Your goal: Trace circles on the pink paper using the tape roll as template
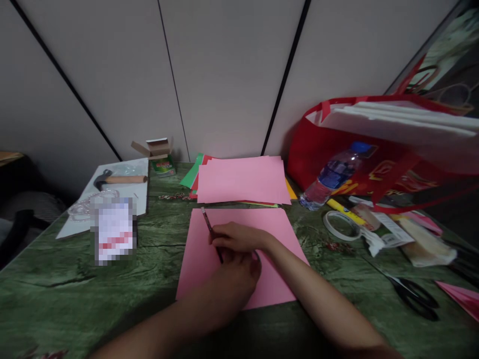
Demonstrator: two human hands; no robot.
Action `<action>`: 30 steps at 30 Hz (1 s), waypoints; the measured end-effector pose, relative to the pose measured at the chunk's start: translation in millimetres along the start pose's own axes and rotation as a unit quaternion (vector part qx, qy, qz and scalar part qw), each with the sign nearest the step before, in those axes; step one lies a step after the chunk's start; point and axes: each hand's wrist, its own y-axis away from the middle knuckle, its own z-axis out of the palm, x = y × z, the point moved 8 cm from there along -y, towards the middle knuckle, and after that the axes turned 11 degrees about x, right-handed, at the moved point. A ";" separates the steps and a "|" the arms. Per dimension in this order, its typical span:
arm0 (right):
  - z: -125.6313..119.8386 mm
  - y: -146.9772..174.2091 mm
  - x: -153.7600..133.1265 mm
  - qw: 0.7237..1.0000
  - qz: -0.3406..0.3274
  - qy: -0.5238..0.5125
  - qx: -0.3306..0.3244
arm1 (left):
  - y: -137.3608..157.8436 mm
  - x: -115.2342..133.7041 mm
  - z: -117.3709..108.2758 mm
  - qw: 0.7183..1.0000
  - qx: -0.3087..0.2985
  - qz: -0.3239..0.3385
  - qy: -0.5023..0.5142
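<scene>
A stack of pink paper lies in front of me on the green wood-grain table. My right hand crosses over from the right and grips a dark pencil, which stands tilted with its pale end up. The pencil's lower end reaches down beside my left hand and is partly hidden. My left hand rests low on the paper, just under the right one, with its fingers curled. A thin curved grey edge shows beside its knuckles; what it belongs to I cannot make out.
Behind lie more pink sheets over coloured ones. At left are a hammer, an opened small box and a blurred-out item. A water bottle, red bag, tape roll and scissors occupy the right.
</scene>
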 end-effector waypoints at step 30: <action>-53.5 49.9 110.7 0.882 0.176 -0.287 0.330 | -8.7 -16.8 -28.4 0.975 -0.009 -0.030 0.220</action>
